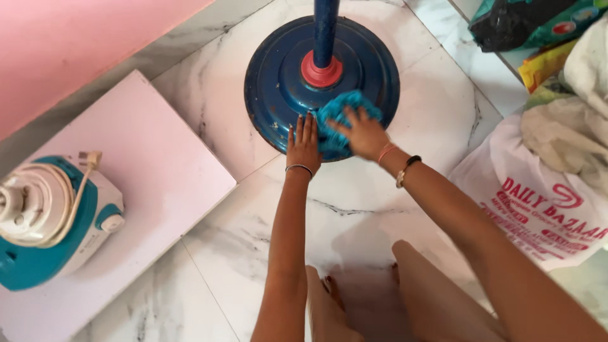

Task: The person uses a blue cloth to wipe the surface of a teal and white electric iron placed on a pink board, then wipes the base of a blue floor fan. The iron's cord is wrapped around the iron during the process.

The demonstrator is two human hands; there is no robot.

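Head view looks down at a white marble floor (380, 209) with grey streaks. Far left, a pink wall (76, 44) runs along the top corner. Below it lies a flat pale pink board (158, 183) on the floor. On the left end of that board sits a teal and white kitchen machine (50, 221), with a cream cord and plug (88, 161) wound on its top. Next comes the big round dark blue stand base (278, 82), flat on the floor near the top middle. A blue pole (325, 28) stands up from its middle, with a red collar (321, 71) around the bottom of the pole. The left hand (303, 144) rests flat on the near edge of the base, palm down, with its fingers straight and pressed close together. A thin bangle (299, 168) sits on that wrist. Just beside it, touching it, is a bright blue cloth (345, 120), bunched up on the near side of the base. The right hand (361, 134) presses down on the cloth, with its fingers spread out over it. That wrist wears a few bracelets (400, 166). At the bottom, the person's knees and feet show. Far right stands a white sack (538, 209) with red print, with crumpled cloths (570, 126) above it and colourful packets (538, 25) in the top corner.
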